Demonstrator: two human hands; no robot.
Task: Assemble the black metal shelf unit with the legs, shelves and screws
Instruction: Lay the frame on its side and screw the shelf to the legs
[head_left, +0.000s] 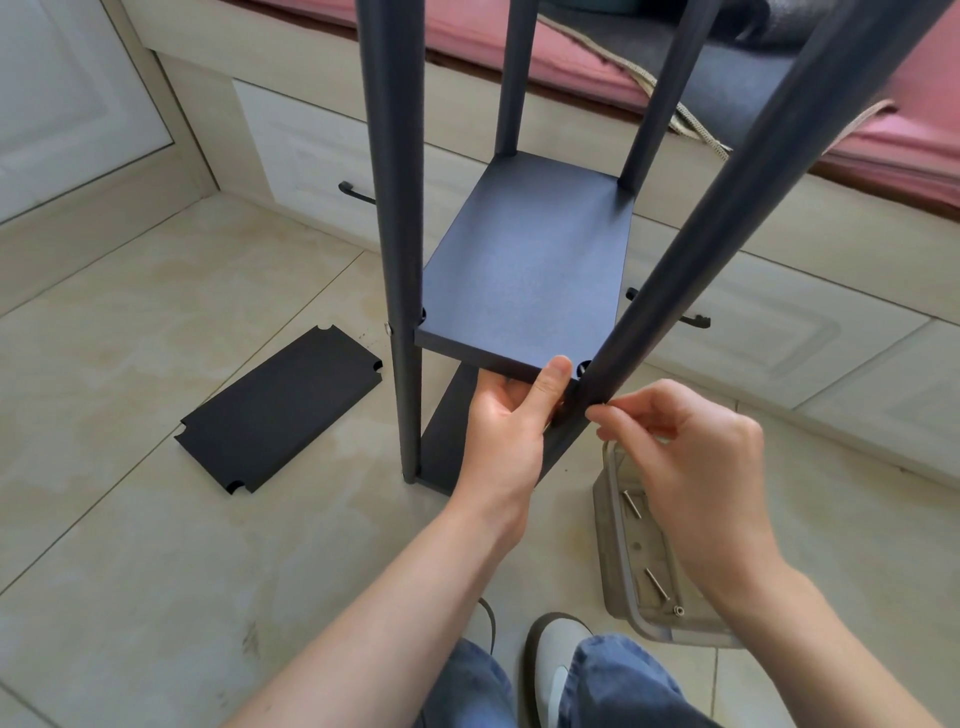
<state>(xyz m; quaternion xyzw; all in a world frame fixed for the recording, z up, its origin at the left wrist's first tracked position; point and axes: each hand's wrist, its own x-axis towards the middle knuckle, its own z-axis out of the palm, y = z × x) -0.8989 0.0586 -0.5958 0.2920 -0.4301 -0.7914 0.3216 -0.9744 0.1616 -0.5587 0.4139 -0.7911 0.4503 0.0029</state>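
The black shelf unit stands on the tiled floor with several upright legs; the near left leg (397, 218) and near right leg (691, 249) frame a middle shelf (524, 270). A bottom shelf (447, 441) sits below. My left hand (506, 431) grips the middle shelf's near right corner, thumb on top. My right hand (680, 467) pinches at the right leg just below that corner; what its fingertips hold is hidden. A loose black shelf panel (280, 408) lies flat to the left.
A clear plastic tray (613, 525) with long screws (655, 584) sits on the floor under my right hand. White drawers with black handles (356, 193) and a bed with pink bedding stand behind the unit. My shoes and jeans are at the bottom.
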